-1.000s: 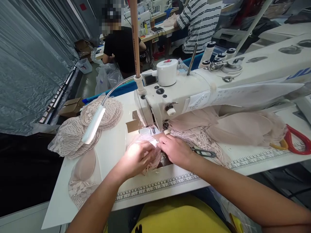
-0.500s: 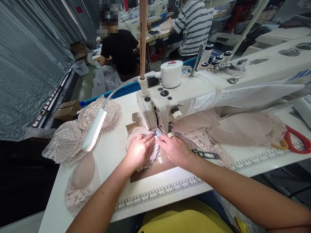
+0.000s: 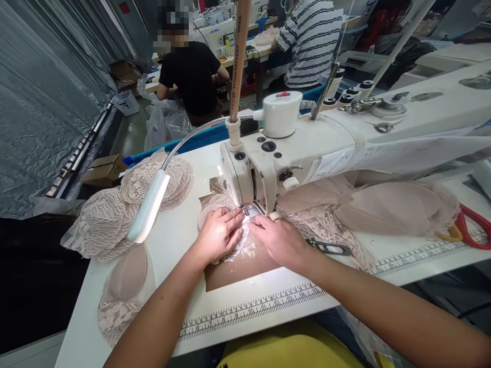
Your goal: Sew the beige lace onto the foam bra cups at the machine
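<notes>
A pale pink lace bra cup (image 3: 209, 210) lies under the sewing machine's needle area, partly covered by my hands. My left hand (image 3: 219, 234) rests on the cup, fingers bent forward and pressing its lace edge close to the presser foot (image 3: 247, 209). To the right of the foot, my right hand (image 3: 282, 239) has its thumb and forefinger drawn together at the same lace edge; the fingertips' exact hold is partly hidden. The sewing machine (image 3: 264, 166) stands just beyond both hands. Brown shiny tape (image 3: 238, 273) covers the table beneath them.
A lamp (image 3: 149, 207) on a bendable neck hangs to the left, over stacked lace cups (image 3: 102, 220). Another cup (image 3: 128, 276) lies nearer me. On the right are more cups (image 3: 399, 207), thread snips (image 3: 332, 248) and red-handled scissors (image 3: 473, 227). Two people sit beyond.
My view has shifted slightly, so the machine appears farther right. Less lace shows between my hands, and more brown tape is visible below them. Both hands stay close to the presser foot.
</notes>
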Motion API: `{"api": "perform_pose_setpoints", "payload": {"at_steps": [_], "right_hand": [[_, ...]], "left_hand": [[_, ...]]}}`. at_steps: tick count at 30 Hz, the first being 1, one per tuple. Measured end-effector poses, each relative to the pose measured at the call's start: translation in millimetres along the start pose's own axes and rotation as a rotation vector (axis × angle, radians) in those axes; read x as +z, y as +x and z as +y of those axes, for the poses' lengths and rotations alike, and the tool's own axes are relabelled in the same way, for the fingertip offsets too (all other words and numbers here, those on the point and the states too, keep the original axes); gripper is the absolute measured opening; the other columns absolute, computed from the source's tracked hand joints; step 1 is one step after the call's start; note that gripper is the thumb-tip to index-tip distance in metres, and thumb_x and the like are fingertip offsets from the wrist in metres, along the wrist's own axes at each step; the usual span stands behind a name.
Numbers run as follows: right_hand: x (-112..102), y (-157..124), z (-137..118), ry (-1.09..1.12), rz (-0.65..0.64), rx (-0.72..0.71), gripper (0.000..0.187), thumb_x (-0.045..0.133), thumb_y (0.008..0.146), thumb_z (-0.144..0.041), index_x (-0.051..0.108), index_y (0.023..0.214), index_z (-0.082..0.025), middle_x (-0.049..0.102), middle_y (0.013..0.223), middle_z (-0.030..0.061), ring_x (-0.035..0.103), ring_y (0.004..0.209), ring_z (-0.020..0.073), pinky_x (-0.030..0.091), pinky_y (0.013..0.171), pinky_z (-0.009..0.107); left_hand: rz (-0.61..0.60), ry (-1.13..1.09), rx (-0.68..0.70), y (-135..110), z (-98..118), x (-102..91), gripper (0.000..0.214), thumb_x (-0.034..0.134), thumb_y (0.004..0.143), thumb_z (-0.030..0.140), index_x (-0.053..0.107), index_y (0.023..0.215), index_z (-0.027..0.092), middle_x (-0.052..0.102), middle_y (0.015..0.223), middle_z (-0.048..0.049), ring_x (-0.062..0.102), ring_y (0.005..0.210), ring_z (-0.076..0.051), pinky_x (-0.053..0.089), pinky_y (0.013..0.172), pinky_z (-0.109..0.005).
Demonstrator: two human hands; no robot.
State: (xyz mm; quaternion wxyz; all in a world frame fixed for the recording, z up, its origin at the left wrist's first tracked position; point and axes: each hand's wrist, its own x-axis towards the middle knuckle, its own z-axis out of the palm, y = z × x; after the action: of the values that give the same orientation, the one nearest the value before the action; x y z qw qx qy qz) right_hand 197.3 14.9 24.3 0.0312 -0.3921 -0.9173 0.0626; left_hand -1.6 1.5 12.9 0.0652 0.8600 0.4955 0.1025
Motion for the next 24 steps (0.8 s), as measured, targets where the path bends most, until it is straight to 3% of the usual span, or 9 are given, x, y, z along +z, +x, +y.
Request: {"api": "perform_pose_setpoints", "payload": {"at_steps": [5, 11, 15, 20, 24], "right_hand": [[5.4, -0.7, 2.5, 0.013, 0.038, -0.018, 0.038, 0.044, 0.082, -0.003, 0.065, 0.108, -0.020, 0.062, 0.094, 0.0054, 0.050, 0.071, 0.0150, 0.031, 0.058, 0.028], [14.8, -1.5, 6.0, 0.002, 0.125, -0.053, 0.039, 0.044, 0.084, -0.005, 0.063, 0.114, -0.020, 0.062, 0.095, 0.0056, 0.053, 0.077, 0.0165, 0.035, 0.065, 0.028], [22.0, -3.6, 7.3, 0.004, 0.172, -0.061, 0.040, 0.041, 0.087, -0.009, 0.060, 0.121, -0.020, 0.064, 0.102, 0.0055, 0.057, 0.082, 0.0181, 0.040, 0.072, 0.028], [35.5, -4.6, 16.0, 0.021, 0.254, -0.091, 0.040, 0.034, 0.090, -0.014, 0.062, 0.119, -0.019, 0.064, 0.110, 0.0077, 0.061, 0.089, 0.0214, 0.046, 0.073, 0.032], [40.1, -2.9, 23.1, 0.044, 0.259, -0.126, 0.041, 0.033, 0.091, -0.021, 0.064, 0.117, -0.018, 0.064, 0.109, 0.0096, 0.063, 0.085, 0.0228, 0.050, 0.066, 0.035]], "left_hand": [[0.000, 0.027, -0.073, 1.6, 2.2, -0.4, 0.040, 0.041, 0.092, 0.031, 0.059, 0.123, 0.014, 0.061, 0.124, -0.0124, 0.053, 0.102, -0.029, 0.043, 0.085, -0.045], [0.078, 0.015, -0.138, -2.8, 2.2, 6.8, 0.045, 0.043, 0.091, 0.035, 0.052, 0.130, 0.016, 0.053, 0.134, -0.0124, 0.041, 0.123, -0.033, 0.037, 0.098, -0.051], [0.062, 0.057, -0.185, -5.8, 6.5, 8.0, 0.048, 0.042, 0.090, 0.038, 0.050, 0.131, 0.016, 0.048, 0.139, -0.0118, 0.036, 0.128, -0.037, 0.036, 0.098, -0.053], [0.027, 0.126, -0.393, -21.9, 19.5, -11.0, 0.047, 0.045, 0.088, 0.041, 0.051, 0.127, 0.016, 0.051, 0.135, -0.0134, 0.044, 0.120, -0.037, 0.042, 0.090, -0.052], [0.025, 0.129, -0.535, -68.3, 18.4, -38.7, 0.039, 0.042, 0.090, 0.042, 0.057, 0.116, 0.017, 0.058, 0.123, -0.0130, 0.051, 0.112, -0.031, 0.043, 0.091, -0.048]]}}
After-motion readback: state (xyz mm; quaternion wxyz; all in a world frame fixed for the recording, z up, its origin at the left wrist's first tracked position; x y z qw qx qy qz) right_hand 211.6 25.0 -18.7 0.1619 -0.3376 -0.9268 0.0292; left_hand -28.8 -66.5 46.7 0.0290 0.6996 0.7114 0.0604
